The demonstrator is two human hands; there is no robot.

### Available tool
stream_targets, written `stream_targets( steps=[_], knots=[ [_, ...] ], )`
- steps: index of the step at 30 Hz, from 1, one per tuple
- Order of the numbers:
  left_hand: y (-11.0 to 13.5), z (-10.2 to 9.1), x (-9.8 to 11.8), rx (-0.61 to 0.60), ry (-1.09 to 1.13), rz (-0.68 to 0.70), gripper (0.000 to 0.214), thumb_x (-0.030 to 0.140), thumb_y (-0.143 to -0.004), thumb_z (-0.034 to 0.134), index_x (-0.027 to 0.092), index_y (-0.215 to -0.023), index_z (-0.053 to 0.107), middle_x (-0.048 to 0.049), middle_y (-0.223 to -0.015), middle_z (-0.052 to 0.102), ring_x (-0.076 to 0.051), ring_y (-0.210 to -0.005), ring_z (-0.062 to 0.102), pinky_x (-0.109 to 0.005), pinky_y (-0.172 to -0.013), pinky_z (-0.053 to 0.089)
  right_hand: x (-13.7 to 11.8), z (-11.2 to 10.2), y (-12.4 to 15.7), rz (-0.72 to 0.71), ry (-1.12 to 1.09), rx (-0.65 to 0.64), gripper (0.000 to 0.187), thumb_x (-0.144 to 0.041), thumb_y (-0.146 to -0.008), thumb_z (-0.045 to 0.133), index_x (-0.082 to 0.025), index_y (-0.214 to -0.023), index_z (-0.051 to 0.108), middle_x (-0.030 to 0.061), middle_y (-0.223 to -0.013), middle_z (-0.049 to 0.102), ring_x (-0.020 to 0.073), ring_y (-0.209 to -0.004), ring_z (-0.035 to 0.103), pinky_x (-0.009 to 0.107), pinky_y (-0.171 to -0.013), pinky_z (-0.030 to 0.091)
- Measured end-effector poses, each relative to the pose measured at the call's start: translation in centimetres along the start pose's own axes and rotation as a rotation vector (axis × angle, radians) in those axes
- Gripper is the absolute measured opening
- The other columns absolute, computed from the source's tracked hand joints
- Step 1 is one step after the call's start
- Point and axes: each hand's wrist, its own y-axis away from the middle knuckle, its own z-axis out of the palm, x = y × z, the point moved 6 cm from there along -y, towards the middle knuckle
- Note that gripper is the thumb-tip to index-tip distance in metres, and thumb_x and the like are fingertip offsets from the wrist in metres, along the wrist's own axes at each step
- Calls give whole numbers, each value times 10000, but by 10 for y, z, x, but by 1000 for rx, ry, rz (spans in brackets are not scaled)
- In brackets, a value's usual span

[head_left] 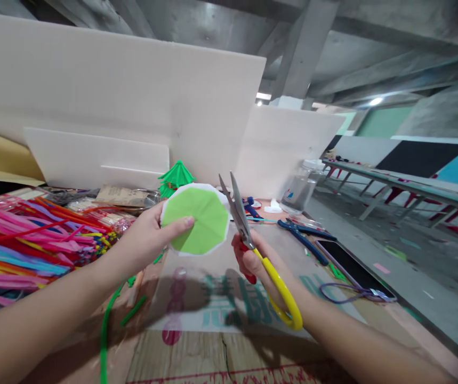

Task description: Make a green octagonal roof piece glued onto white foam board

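Observation:
My left hand pinches a roughly round, many-sided piece of green paper with a white rim, the thumb lying across its face. Faint fold lines run out from the paper's middle. In my right hand is a pair of scissors with one yellow and one red handle. Their blades point up and stand slightly apart, just right of the paper and not visibly cutting it. Behind the paper stands a green, umbrella-shaped craft piece, partly hidden.
Colourful pipe cleaners pile up at the left. Blue-handled pliers, a phone and a purple cord lie at the right, near the table edge. A clear plastic bottle stands behind them. White foam boards wall off the back.

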Motion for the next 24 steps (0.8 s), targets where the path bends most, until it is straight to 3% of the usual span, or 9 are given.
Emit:
stream_targets(
  steps=[10, 18, 24],
  knots=[
    [0, -6, 14, 55, -93, 37, 429, 470, -773, 742, 175, -1073, 658, -99, -1097, 766, -273, -935, 731, -296, -696, 609, -4, 7, 4, 39, -38, -66, 566, -733, -839, 575, -202, -1025, 518, -41, -742, 391, 100, -569, 306, 234, -466, 271],
    [-1, -7, 8, 31, -110, 41, 451, 507, -779, 742, 188, -1089, 665, -89, -1085, 767, -271, -923, 731, -295, -700, 609, -3, 6, 5, 37, -28, -58, 520, -698, -879, 553, -206, -1042, 517, -55, -689, 373, 95, -532, 299, 236, -462, 258],
    [-2, -6, 5, -9, -54, 19, 435, 487, -778, 760, 199, -1087, 657, -74, -1082, 766, -243, -906, 732, -266, -692, 599, -5, 6, 5, -2, 71, -121, 593, -742, -889, 478, -195, -1116, 508, -16, -786, 428, 113, -614, 347, 238, -506, 314]
  ],
)
